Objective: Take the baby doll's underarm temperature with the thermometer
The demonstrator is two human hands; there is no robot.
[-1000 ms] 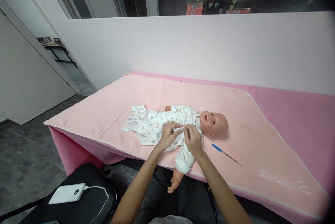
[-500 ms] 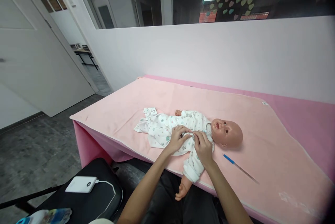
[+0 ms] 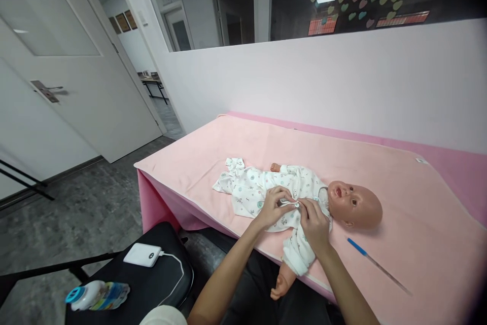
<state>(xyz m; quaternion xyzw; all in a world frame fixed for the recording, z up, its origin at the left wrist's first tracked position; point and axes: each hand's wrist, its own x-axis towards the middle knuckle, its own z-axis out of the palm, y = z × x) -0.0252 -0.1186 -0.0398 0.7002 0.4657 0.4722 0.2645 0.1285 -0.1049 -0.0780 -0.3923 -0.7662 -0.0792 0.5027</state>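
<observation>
While left hand [image 3: 274, 205] and right hand [image 3: 314, 220] pinch romper [image 3: 262, 189] fastening at doll [image 3: 355, 207] chest: closure step, apparently; next needs aligned edges, firm press.

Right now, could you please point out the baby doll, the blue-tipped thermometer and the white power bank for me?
baby doll [image 3: 355, 206]: head view, on its bare head.
blue-tipped thermometer [image 3: 357, 246]: head view, on its blue end.
white power bank [image 3: 142, 255]: head view, middle of its top face.

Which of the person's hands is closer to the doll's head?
The right hand. It rests on the doll's chest just beside the doll's head, while the left hand sits farther down the body, toward the legs.
</observation>
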